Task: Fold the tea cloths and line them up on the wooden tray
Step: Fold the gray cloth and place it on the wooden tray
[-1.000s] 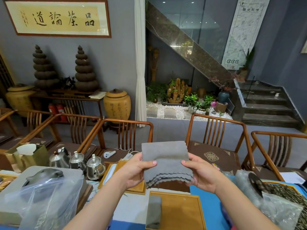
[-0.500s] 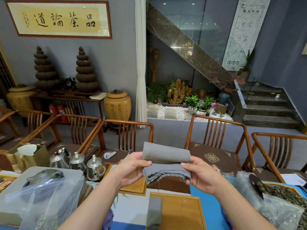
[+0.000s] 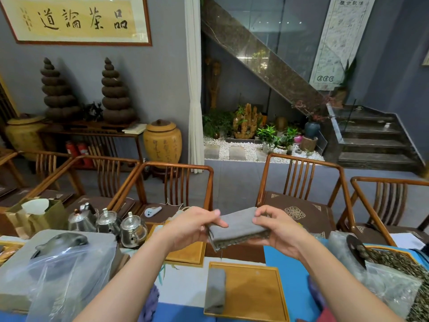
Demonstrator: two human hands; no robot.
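Left hand and right hand pinching opposite ends of a folded grey tea cloth, held in the air above the wooden tray. Second folded cloth lying along the tray's left edge. Three metal teapots standing further left.

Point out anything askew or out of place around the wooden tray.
Nothing is spilled or damaged. One folded cloth lies along the left edge of the wooden tray, slightly tilted. The grey cloth held by the left hand and right hand shows uneven layered edges.
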